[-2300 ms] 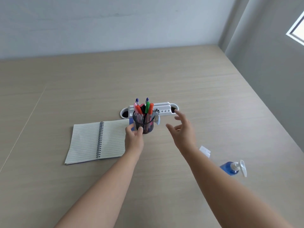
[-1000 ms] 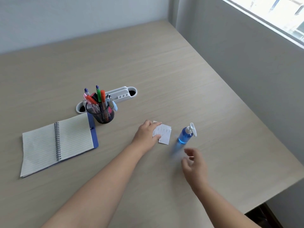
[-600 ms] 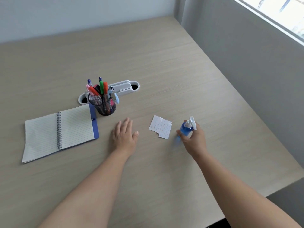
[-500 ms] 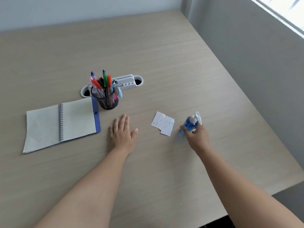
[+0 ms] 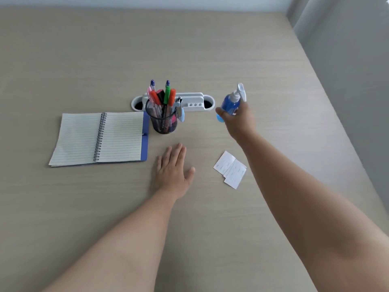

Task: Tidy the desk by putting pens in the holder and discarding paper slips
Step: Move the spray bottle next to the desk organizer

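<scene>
**A:** What do you see, starting on the left?

**B:** An open notebook (image 5: pixel 99 137) lies flat on the table (image 5: pixel 210 49). Just to its right stands the black mesh holder (image 5: pixel 161 121), and the pens (image 5: pixel 166 98) are standing inside it. I see no loose pens on the table.

**A:** So the pens part looks done?

**B:** I think so, from what shows here. A white tray (image 5: pixel 193 103) sits right behind the holder.

**A:** What is the left hand doing?

**B:** The left hand (image 5: pixel 173 168) lies flat on the table in front of the holder. Its fingers are spread out and it holds nothing.

**A:** And the paper slips?

**B:** The paper slips (image 5: pixel 230 169) lie on the table, a little to the right of the left hand. No hand touches them. I see no bin, so that part is left to do.

**A:** And the right hand?

**B:** The right hand (image 5: pixel 237 121) is wrapped around a blue spray bottle (image 5: pixel 230 104), near the right end of the white tray. I cannot tell if the bottle touches the table.
</scene>
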### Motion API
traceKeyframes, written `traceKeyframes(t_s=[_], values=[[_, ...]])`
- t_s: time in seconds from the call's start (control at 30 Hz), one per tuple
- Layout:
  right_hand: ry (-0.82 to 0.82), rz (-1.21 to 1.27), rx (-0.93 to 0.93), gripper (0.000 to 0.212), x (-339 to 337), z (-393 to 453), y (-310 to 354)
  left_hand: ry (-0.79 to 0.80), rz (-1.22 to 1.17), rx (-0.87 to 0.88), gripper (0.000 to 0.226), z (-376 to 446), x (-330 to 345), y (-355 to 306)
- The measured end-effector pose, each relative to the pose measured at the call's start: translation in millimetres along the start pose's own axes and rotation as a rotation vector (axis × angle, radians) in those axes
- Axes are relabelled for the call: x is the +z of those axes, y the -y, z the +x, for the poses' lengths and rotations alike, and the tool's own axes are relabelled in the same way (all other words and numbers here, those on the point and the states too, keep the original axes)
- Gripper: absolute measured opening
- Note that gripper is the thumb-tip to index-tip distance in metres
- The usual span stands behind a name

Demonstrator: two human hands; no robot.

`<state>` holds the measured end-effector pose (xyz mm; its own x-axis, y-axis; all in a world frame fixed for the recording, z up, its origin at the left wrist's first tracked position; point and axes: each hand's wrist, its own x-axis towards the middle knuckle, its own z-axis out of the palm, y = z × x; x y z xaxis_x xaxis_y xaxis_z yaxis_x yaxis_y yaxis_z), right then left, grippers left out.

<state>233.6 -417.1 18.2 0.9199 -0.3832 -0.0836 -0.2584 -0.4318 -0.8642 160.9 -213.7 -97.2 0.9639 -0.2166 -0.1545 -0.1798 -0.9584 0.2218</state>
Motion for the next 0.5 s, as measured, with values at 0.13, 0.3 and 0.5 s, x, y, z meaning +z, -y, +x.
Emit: traceKeyframes(t_s=[0.13, 0.3, 0.5], values=[[0.053, 0.006, -0.005, 0.047, 29, 23, 13, -0.021, -0.017, 0.0, 0.072, 1, 3, 0], [0.101, 0.03, 0.023, 0.044, 55, 36, 6, -0.036, -0.005, 0.001, 0.073, 1, 5, 1], [0.118, 0.028, 0.051, 0.043, 78, 38, -13, -0.045, 0.005, 0.003, 0.073, 1, 3, 0]])
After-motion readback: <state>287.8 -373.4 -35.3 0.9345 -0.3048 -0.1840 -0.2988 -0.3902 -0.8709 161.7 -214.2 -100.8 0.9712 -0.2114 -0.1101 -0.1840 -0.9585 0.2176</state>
